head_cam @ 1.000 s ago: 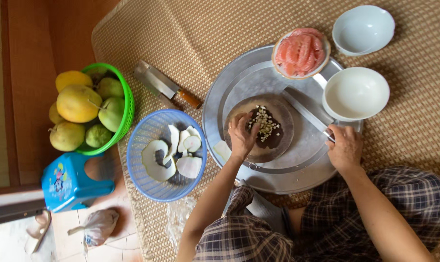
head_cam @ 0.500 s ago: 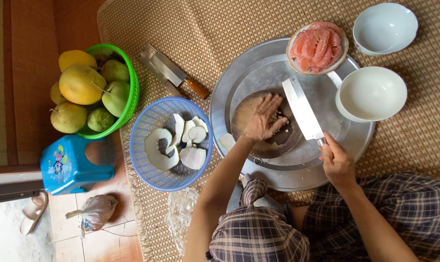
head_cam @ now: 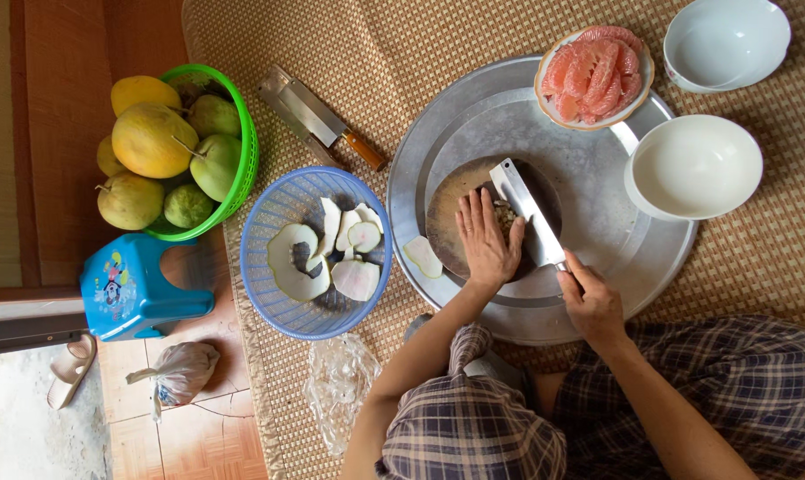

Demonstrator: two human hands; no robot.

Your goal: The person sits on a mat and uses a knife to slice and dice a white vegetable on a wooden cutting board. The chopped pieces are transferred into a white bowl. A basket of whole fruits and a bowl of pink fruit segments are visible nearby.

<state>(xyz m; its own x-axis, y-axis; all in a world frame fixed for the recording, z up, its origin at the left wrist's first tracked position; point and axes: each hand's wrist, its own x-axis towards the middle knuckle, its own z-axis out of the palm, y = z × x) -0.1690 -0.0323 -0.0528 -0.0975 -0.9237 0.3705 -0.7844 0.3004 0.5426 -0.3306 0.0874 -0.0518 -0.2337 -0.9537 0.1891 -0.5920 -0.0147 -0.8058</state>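
Steel cleaver point(head_cam: 529, 211) in right hand point(head_cam: 592, 305)

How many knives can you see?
2. One cleaver is in the right hand, over the round board. The other cleaver lies on the mat beside the green basket.

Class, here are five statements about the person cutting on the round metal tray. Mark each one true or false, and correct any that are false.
1. The right hand grips a cleaver. True.
2. The left hand rests flat on the dark cutting board. True.
3. The blue basket holds whole fruit. False: it holds pale peel pieces.
4. A second cleaver lies on the woven mat. True.
5. Both white bowls hold pink fruit segments. False: they look empty; the segments sit in a separate dish.
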